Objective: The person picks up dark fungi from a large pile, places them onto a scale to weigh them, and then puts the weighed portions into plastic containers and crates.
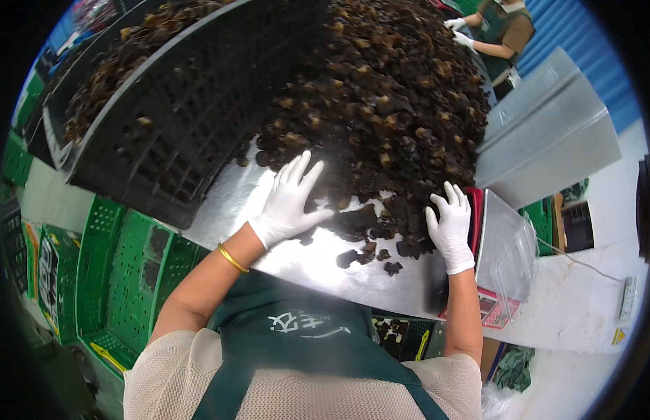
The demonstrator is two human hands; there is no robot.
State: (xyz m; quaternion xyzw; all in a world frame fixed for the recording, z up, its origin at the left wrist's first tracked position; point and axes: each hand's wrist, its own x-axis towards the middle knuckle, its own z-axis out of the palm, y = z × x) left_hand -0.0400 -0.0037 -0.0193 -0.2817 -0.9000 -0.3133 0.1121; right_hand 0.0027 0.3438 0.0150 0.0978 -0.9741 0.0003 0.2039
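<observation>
A large heap of dark brown wood-ear-like fungus [393, 105] spreads over a shiny metal table [314, 268]. My left hand [293, 202], in a white glove, rests at the near left edge of the heap with its fingers spread and nothing held. On the right, my right hand [452, 226], also gloved in white, is at the heap's edge beside a red-edged scale; its fingers are apart and slightly bent, and no piece shows in them. Several loose pieces [392, 268] lie on the metal between my hands, near the front edge.
A black plastic crate [162, 131] stands at the left, with another fungus-filled crate behind it. A green crate [131, 278] is lower left. The scale with a clear cover [506, 247] and a grey metal box-like panel [550, 136] are right. A co-worker's gloved hands [461, 32] touch the heap's far side.
</observation>
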